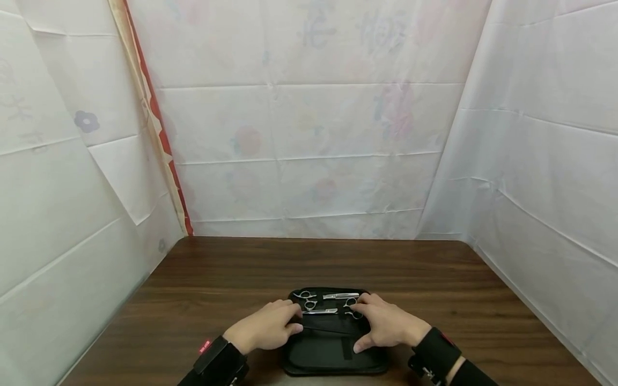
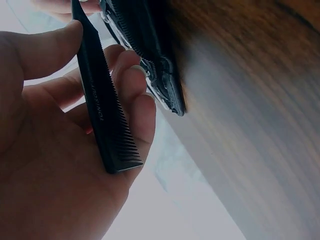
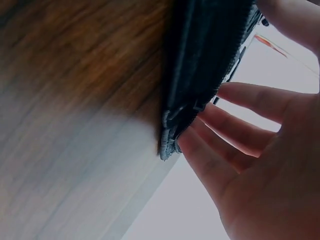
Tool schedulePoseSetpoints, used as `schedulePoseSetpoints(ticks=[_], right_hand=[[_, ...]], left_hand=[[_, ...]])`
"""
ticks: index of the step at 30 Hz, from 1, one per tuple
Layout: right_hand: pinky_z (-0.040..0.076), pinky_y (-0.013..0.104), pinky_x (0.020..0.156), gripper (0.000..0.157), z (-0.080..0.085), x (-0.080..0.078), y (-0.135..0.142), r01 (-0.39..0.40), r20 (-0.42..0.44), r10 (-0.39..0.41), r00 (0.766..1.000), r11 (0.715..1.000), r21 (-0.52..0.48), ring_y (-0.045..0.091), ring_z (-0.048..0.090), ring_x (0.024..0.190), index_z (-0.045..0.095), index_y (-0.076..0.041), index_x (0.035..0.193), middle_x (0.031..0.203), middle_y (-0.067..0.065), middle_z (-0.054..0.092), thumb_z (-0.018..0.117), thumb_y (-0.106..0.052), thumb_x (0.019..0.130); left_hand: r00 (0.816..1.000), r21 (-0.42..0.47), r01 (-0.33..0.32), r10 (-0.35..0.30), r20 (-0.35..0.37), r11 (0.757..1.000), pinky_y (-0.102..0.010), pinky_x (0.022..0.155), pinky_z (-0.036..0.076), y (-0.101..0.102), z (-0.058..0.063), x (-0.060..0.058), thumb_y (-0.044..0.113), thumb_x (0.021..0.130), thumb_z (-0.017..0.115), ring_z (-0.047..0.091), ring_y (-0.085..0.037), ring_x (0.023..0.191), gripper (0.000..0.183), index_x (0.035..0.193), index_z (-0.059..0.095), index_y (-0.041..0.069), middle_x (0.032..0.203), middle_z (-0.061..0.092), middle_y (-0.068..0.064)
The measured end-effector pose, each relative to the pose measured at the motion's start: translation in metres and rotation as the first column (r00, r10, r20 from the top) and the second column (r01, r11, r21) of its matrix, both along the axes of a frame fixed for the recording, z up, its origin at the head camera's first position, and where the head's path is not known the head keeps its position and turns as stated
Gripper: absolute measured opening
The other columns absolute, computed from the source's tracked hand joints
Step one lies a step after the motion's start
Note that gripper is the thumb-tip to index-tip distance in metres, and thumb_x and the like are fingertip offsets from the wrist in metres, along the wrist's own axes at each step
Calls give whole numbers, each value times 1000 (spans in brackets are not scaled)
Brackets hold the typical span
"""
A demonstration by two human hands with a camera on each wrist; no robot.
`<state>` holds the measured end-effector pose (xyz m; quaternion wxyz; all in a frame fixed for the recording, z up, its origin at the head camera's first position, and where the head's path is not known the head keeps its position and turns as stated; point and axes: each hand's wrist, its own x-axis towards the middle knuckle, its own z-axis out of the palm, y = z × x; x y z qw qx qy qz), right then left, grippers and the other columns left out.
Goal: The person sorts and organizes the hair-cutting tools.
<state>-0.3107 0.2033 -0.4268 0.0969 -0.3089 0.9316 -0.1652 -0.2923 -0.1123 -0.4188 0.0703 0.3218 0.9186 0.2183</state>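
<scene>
A black zip case (image 1: 316,356) lies unfolded on the table. Two pairs of silver scissors, the upper one (image 1: 340,296) and the lower one (image 1: 323,311), sit in its far half with their handles at opposite ends. My left hand (image 1: 267,327) is at the case's left side and holds a black comb (image 2: 102,95) between thumb and fingers, its teeth toward the fingertips. On the right, my right hand (image 1: 388,321) spans the case's edge; its extended fingers (image 3: 250,97) touch the zipped rim, with the thumb over the near half.
The brown wooden table (image 1: 232,268) extends around the case. White sheets form a back wall (image 1: 299,134), a left wall (image 1: 58,214) and a right wall (image 1: 541,161). A black strap (image 1: 346,348) crosses the case's near half.
</scene>
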Motion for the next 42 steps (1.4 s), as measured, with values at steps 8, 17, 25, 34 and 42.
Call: schedulePoseSetpoints(ticks=[8,17,25,34,42], right_hand=[[51,41,87,84,0,0,0,2,10,-2,1000,1000,9,24,49,120,58,-9,143,133,2,51,84,-56,78],[51,42,87,85,1,0,-2,11,2,-11,1000,1000,19,24,50,120,58,-9,142,134,3,51,84,-56,77],[51,43,87,85,1,1,-4,13,-14,-12,1000,1000,24,24,50,119,59,-8,142,132,3,52,85,-56,76],[51,43,86,85,1,1,-6,12,-33,-11,999,1000,24,24,50,120,59,-9,142,132,2,52,84,-57,76],[51,43,87,86,0,3,-6,17,-29,-16,999,1000,25,24,51,119,58,-8,143,133,3,52,84,-56,77]], left_hand=[[1000,8,-1,1,-2,1000,-42,89,52,-5,1,2,25,100,66,59,-16,102,21,114,67,10,108,63,2],[999,14,24,-24,-26,1000,-40,89,53,-13,2,2,22,98,69,62,-18,103,22,113,69,6,109,64,1],[1000,22,-4,5,-23,1000,-40,85,53,-21,2,4,20,98,69,62,-20,100,21,112,68,4,105,63,0],[998,19,3,-2,-65,1000,-41,85,53,-27,2,4,18,97,70,62,-20,99,20,110,69,3,103,64,0],[999,9,-4,4,-38,1000,-41,86,54,-30,-1,10,18,96,71,63,-18,99,18,110,69,6,105,65,1]])
